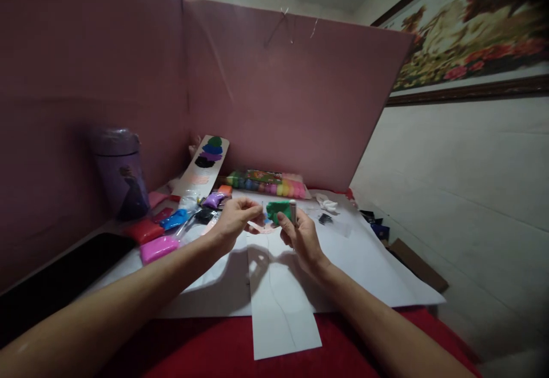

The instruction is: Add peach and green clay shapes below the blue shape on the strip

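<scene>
Above the white paper strip (283, 326), my right hand (305, 241) grips a small green packet of modelling clay (278, 212), thumb pressed on its front. A pale, slim stick-like piece (293, 212) stands upright at the packet's right edge, against the same fingers. Just left of the packet, my left hand (238, 221) is closed in a pinch; what its fingertips hold is too small to make out. On the strip runs a thin curved pencil line, and pinkish clay (266, 228) shows at its far end, partly behind my hands.
Left lie pink (158, 249), red (143, 231), blue (175, 219) and purple (214, 199) packets, near a purple tumbler (122, 178). A card with coloured patches (206, 163) leans behind. A clay multipack (266, 183) lies at the back. Crumpled white tissue (326, 202) sits right.
</scene>
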A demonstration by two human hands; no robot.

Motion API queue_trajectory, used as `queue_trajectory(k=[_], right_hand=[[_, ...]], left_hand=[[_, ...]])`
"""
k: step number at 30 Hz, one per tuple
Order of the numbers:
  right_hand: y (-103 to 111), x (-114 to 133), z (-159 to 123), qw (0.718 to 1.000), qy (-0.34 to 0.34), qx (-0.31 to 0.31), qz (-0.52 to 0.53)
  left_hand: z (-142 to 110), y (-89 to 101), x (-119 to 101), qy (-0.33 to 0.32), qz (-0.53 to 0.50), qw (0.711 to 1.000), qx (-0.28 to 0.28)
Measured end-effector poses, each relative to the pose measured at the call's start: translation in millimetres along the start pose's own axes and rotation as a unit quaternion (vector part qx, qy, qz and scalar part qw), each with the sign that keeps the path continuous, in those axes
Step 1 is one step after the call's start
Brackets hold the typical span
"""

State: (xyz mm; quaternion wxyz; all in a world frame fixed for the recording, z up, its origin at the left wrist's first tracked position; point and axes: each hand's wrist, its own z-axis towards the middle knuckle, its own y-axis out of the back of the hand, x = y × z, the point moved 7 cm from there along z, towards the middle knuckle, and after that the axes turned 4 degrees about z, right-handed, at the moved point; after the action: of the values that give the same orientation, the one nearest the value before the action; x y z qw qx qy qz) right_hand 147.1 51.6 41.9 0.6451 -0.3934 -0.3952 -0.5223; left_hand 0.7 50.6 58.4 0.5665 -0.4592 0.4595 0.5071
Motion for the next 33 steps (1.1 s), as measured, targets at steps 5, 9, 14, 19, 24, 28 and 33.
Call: queue_trajectory(k=[5,9,14,19,24,28,33], right_hand=[[3,-4,2,0.991,-0.057,-0.013,0.120],[7,-8,2,0.986,-0.075,-0.038,0.144],[7,-12,2,0.985,-0.081,-0.030,0.150],[8,-14,0,0.984,-0.100,-0.044,0.144],[9,-11,1,0.985,-0.081,-0.061,0.141],[8,-11,1,0.985,-0.080,-0.053,0.140],[9,-11,2,0.986,-0.075,-0.051,0.137]], left_hand=[[0,-7.6,4,-0.032,-0.061,0.995,0.077],[-4,-10.6,5,-0.019,-0.070,0.993,0.093],[-5,-9.9,5,-0.002,-0.082,0.993,0.089],[-4,-10.1,7,0.004,-0.094,0.991,0.099],[-4,-9.9,3,-0.007,-0.089,0.991,0.099],[-4,-9.0,2,-0.014,-0.082,0.992,0.094],[-5,-9.9,0,-0.022,-0.079,0.991,0.105]])
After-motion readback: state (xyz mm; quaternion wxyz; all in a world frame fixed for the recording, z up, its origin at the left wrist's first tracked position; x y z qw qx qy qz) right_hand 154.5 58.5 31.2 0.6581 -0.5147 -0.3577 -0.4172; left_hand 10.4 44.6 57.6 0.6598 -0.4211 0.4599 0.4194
